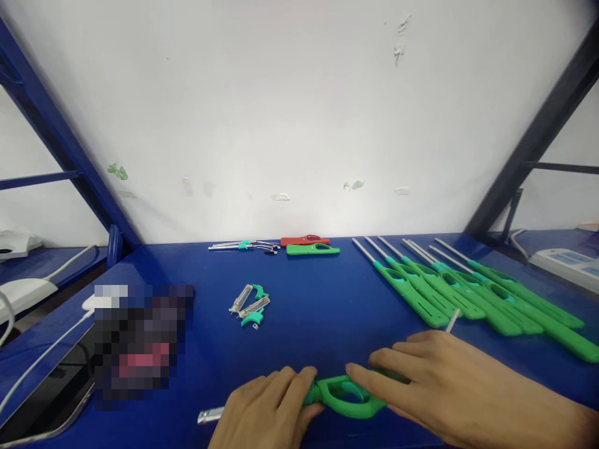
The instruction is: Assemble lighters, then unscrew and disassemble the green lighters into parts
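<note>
A green lighter (353, 408) with a loop-shaped opening and a teal trigger lies level between my hands at the front of the blue table. My left hand (271, 408) is wrapped round its neck, and its metal tube sticks out to the left. My right hand (421, 380) has its fingers closed over the handle end. Another thin metal rod (452, 320) shows behind my right hand; its lower part is hidden. Ahead of my left hand are clear fuel tanks (254, 307) and teal triggers (253, 318).
Several green lighters (412, 293) lie fanned out at the right. Red (304, 241) and green (312, 249) casings sit by the wall, beside metal rods (229, 246) with wires. A phone (51, 393) with a white cable is at the left, next to a blurred patch.
</note>
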